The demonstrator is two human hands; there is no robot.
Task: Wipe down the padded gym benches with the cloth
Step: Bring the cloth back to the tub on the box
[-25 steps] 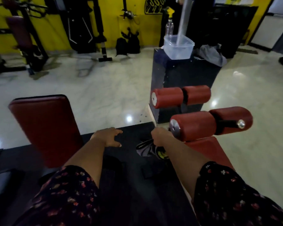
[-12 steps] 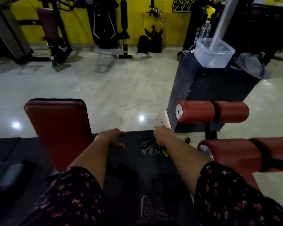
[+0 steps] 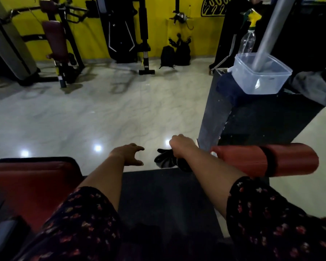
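My right hand (image 3: 181, 146) grips a dark cloth (image 3: 165, 161) with pale markings, held in the air over the far edge of the black floor mat (image 3: 164, 194). My left hand (image 3: 129, 154) hangs beside it with fingers loosely spread, holding nothing. A red padded bench (image 3: 32, 178) lies at the lower left, partly hidden by my left sleeve. A red padded roller (image 3: 263, 160) sticks out just right of my right forearm.
A black box (image 3: 252, 119) stands ahead right, carrying a clear plastic tub (image 3: 260, 74), a spray bottle (image 3: 249, 38) and a grey rag (image 3: 314, 87). A grey pole (image 3: 269, 32) rises from the tub. Gym machines and bags line the yellow wall beyond shiny marble floor (image 3: 102, 113).
The view has lifted and shifted left. Both hands rose off the black mat. The lower red roller has dropped out of sight, and the cloth now hangs in the air.
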